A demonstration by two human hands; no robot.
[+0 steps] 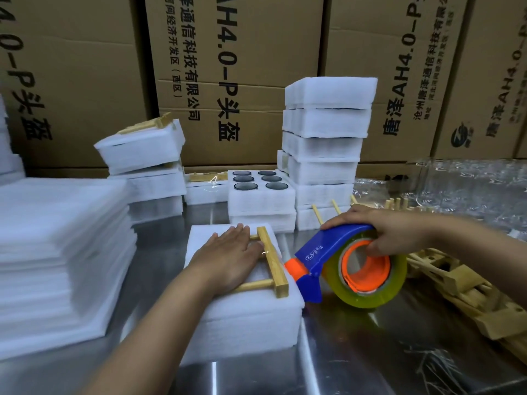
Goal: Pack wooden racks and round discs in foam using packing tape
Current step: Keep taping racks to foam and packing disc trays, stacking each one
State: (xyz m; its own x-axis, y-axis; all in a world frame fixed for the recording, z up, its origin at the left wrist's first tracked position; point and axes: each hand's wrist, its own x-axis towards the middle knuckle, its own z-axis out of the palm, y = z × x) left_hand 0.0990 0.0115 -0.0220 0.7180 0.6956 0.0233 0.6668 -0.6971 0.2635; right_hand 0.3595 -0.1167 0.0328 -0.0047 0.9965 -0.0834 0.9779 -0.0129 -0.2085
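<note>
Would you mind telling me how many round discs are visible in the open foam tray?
6 round discs sit in the open foam tray at mid-table, in two columns of three. Others may be hidden inside the closed foam stacks.

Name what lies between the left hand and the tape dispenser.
Head view: the wooden rack, its end bar lying on the foam block, separates left hand from tape dispenser.
</note>
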